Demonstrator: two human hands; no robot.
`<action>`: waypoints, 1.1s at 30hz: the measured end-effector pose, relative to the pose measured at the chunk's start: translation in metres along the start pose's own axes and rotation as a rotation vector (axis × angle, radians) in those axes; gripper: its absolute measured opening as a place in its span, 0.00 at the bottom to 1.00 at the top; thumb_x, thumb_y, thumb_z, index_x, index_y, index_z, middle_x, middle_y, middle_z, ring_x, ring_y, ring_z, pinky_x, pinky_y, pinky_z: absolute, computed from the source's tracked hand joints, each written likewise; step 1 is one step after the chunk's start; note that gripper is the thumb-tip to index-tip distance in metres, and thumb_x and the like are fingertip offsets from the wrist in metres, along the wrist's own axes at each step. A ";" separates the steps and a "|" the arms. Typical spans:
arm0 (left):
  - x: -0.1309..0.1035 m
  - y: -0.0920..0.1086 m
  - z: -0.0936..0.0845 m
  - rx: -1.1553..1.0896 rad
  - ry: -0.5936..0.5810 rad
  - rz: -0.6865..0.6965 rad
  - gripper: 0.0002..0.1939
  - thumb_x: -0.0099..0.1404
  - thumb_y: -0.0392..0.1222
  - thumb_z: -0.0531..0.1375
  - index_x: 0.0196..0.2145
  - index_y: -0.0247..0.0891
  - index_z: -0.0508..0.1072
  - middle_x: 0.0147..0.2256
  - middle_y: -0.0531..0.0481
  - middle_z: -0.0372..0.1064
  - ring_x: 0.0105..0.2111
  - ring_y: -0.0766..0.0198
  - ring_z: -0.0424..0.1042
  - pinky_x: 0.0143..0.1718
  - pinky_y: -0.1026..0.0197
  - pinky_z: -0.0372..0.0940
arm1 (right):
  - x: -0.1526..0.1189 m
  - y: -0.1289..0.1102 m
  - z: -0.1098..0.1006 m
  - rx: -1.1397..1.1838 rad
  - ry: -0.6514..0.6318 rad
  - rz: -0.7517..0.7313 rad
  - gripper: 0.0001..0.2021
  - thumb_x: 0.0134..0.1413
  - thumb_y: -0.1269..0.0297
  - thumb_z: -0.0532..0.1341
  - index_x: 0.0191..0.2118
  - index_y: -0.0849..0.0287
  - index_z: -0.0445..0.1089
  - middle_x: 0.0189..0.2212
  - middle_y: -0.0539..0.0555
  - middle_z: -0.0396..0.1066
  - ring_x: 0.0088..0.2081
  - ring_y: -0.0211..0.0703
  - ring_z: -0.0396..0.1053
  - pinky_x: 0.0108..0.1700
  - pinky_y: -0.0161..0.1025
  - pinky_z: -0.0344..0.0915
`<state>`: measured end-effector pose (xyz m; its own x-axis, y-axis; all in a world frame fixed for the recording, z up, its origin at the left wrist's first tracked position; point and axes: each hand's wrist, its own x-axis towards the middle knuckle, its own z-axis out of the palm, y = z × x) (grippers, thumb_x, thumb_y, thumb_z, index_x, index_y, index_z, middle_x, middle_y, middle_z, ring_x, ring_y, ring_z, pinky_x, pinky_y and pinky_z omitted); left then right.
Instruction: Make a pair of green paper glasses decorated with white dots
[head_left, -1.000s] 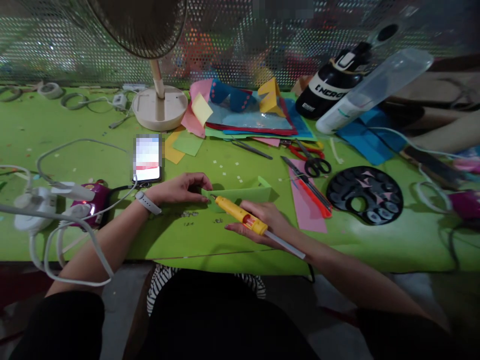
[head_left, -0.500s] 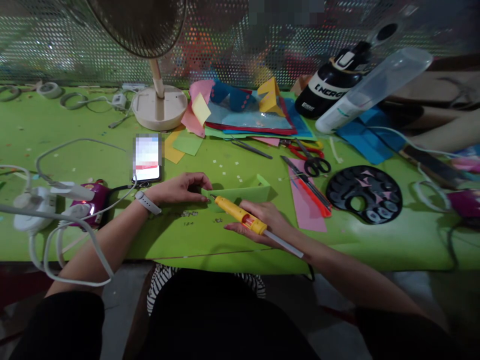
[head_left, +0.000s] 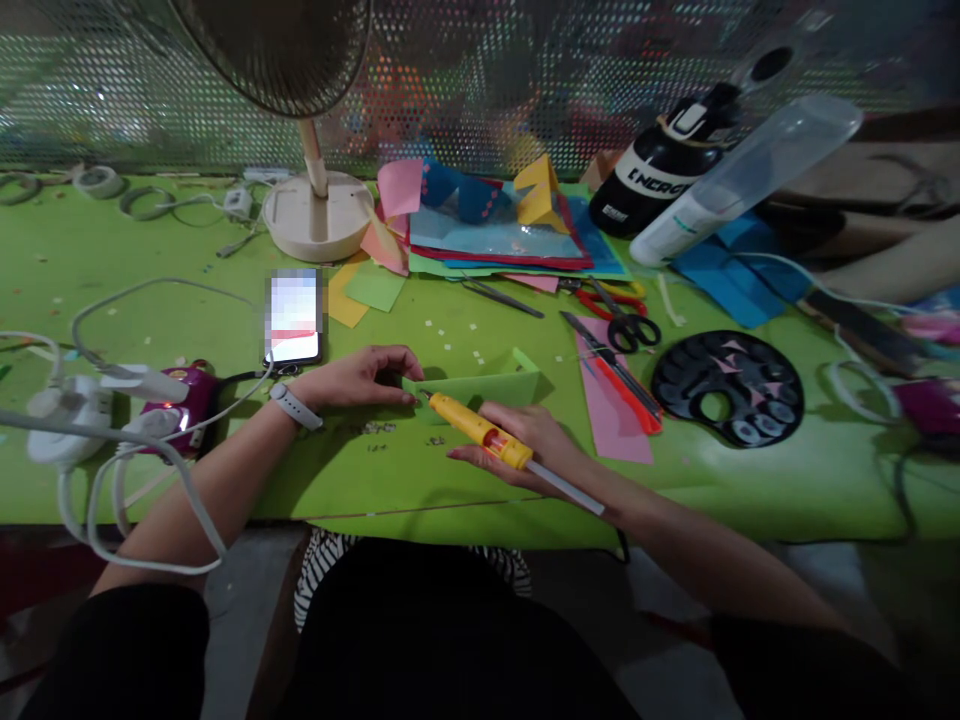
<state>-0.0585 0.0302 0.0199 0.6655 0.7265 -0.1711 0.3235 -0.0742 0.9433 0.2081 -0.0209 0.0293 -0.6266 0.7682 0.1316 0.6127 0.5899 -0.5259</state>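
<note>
A folded strip of light green paper (head_left: 487, 387) stands on the green table in front of me. My left hand (head_left: 367, 377) holds its left end between thumb and fingers. In my right hand (head_left: 529, 440) is a yellow glue gun (head_left: 480, 430), a white glue stick poking out of its back. The gun's nozzle is at the paper's left end, close to my left fingertips. Small metallic pieces (head_left: 376, 428) lie on the table just below my left hand, and a few more (head_left: 435, 441) lie below the nozzle.
A phone (head_left: 294, 315), a fan base (head_left: 319, 215) and cabled plugs (head_left: 71, 418) are on the left. Scissors (head_left: 634, 332), a cutter (head_left: 626, 385) on pink paper and a black palette (head_left: 727, 388) lie right. Behind are stacked sheets (head_left: 499, 240) and a black bottle (head_left: 652, 175).
Both hands, the glue gun and the green paper stay in practically the same place. At the back, the pink and yellow papers beside the fan have shifted and folded over.
</note>
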 end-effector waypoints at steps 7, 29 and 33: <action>0.000 -0.001 0.000 -0.017 -0.004 -0.001 0.15 0.59 0.44 0.65 0.42 0.36 0.69 0.38 0.48 0.70 0.36 0.65 0.68 0.38 0.60 0.64 | 0.000 0.001 0.001 -0.007 0.006 -0.003 0.26 0.56 0.35 0.54 0.26 0.56 0.60 0.16 0.46 0.58 0.17 0.33 0.53 0.22 0.35 0.48; -0.002 0.000 0.000 0.001 0.022 0.003 0.13 0.60 0.43 0.65 0.41 0.37 0.69 0.38 0.49 0.70 0.36 0.66 0.67 0.40 0.61 0.64 | -0.014 0.007 -0.024 -0.276 0.142 -0.084 0.19 0.61 0.46 0.56 0.30 0.57 0.62 0.21 0.50 0.63 0.21 0.37 0.59 0.25 0.37 0.51; -0.002 -0.001 -0.002 -0.007 0.014 0.009 0.13 0.60 0.43 0.65 0.41 0.37 0.70 0.37 0.49 0.71 0.36 0.66 0.67 0.38 0.62 0.64 | -0.033 0.042 -0.059 -0.396 0.285 0.113 0.20 0.58 0.42 0.57 0.31 0.56 0.62 0.25 0.54 0.67 0.26 0.43 0.64 0.30 0.39 0.55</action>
<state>-0.0613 0.0299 0.0202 0.6589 0.7353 -0.1590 0.3128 -0.0755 0.9468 0.2825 -0.0067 0.0528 -0.4231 0.8374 0.3462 0.8394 0.5060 -0.1982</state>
